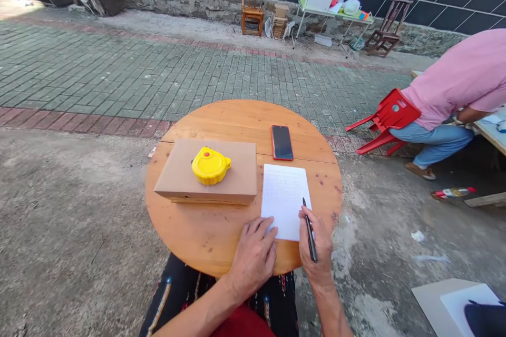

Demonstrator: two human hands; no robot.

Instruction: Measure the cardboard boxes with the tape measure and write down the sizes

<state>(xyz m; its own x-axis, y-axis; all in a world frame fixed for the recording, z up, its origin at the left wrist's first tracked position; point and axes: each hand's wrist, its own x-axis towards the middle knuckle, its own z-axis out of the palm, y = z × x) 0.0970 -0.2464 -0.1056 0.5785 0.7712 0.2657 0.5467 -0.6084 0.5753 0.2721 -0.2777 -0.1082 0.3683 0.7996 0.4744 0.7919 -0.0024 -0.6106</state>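
A white sheet of paper (282, 210) with rows of faint writing lies on the round wooden table (221, 237). My right hand (317, 245) grips a black pen (310, 234) over the sheet's right edge, its tip pointing away from me; whether the tip touches the paper I cannot tell. Resting at the sheet's lower left, my left hand (255, 247) is flat with fingers stretched out, fingertips on the paper's edge. Left of the paper sits a brown cardboard box (237, 168) with a yellow tape measure (211, 166) on top. Beyond the sheet lies a red-cased phone (282, 142).
At right, a person in a pink shirt (466, 73) sits on a red plastic chair (395, 110) at another table. A bottle (453, 192) lies on the ground there. By the far wall stand a wooden chair (252, 10), a loaded folding table (336, 13) and a dark chair (389, 29).
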